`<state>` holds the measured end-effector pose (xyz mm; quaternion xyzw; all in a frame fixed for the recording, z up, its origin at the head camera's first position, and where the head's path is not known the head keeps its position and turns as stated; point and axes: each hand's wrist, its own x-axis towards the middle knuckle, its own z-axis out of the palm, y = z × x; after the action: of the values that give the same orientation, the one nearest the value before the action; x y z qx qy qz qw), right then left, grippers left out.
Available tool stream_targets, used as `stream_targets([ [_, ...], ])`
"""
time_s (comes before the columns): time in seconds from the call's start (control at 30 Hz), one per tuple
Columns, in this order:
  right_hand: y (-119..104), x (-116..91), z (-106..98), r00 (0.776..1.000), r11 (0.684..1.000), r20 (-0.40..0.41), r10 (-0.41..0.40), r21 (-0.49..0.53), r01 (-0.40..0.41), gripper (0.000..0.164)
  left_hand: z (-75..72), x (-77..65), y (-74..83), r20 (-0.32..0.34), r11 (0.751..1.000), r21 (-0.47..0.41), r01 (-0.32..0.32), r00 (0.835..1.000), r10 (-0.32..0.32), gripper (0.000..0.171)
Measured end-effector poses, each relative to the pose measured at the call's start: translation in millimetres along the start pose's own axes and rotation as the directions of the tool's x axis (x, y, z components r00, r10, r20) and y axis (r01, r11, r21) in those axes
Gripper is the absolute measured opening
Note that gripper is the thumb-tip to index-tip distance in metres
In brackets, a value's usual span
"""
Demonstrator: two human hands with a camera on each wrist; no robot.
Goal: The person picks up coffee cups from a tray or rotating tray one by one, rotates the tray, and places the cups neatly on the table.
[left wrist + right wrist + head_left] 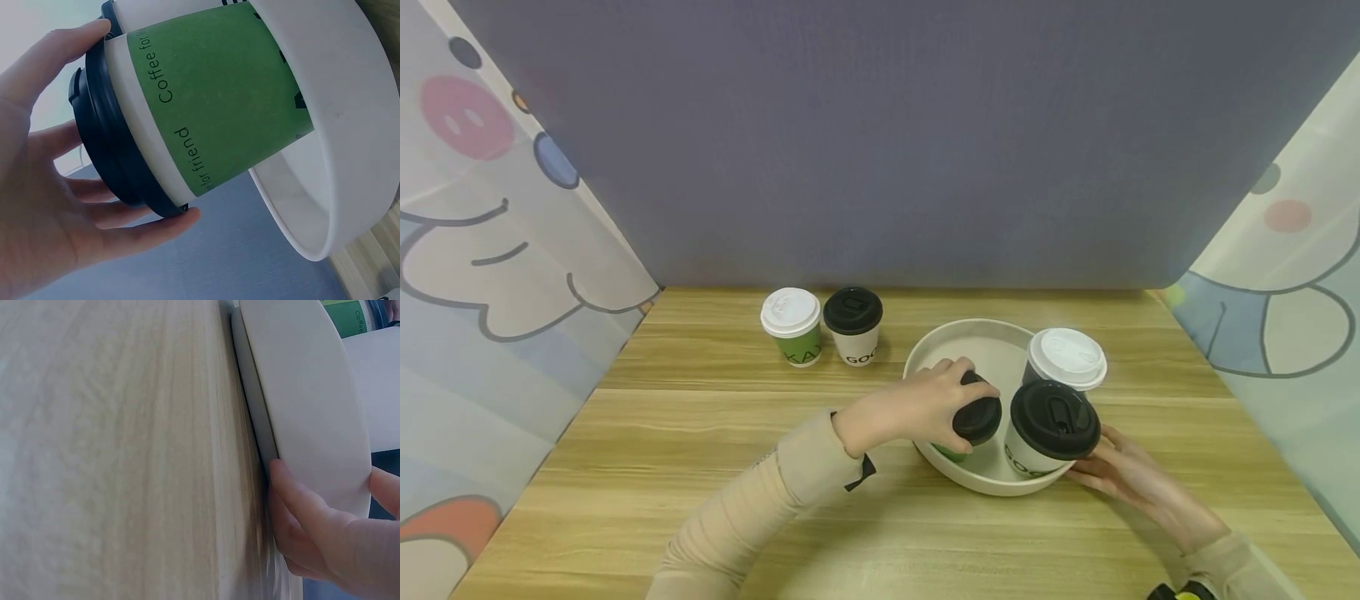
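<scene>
My left hand (925, 404) grips a green paper coffee cup (219, 94) by its black lid (977, 412), thumb and fingers spread around the lid's edge. The cup's lower part is inside a round white tray (951, 475), behind the tray's wall in the left wrist view. At the tray's right side, my right hand (1127, 475) holds the wall, with the thumb at the rim and fingers (306, 503) against the outside near the base. Also in the tray stand a white cup with a black lid (1054, 421) and a dark cup with a white lid (1067, 358).
Left of the tray, a green cup with a white lid (792, 325) and a white cup with a black lid (853, 325) stand side by side on the wooden table (700, 450). A grey panel (887, 150) rises behind, with printed curtains (512, 292) at both sides.
</scene>
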<state>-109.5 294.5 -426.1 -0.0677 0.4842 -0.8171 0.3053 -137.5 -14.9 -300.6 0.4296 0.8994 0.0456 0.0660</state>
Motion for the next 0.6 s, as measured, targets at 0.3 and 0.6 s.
stream_targets([
  [0.3, 1.7, -0.1, -1.1, 0.999, 0.999, 0.029, -0.015, 0.029, 0.014, 0.026, -5.7, -1.9, -5.5, -0.085, 0.999, 0.017, -0.034, 0.996, 0.035, 0.068],
  [0.6, 2.3, 0.3, -1.6, 1.0, 0.999, 0.022, -0.015, 0.031, 0.014, 0.027, -28.7, -10.1, -13.0, -0.124, 0.999, -0.023, -0.025, 0.992, 0.022, 0.067],
])
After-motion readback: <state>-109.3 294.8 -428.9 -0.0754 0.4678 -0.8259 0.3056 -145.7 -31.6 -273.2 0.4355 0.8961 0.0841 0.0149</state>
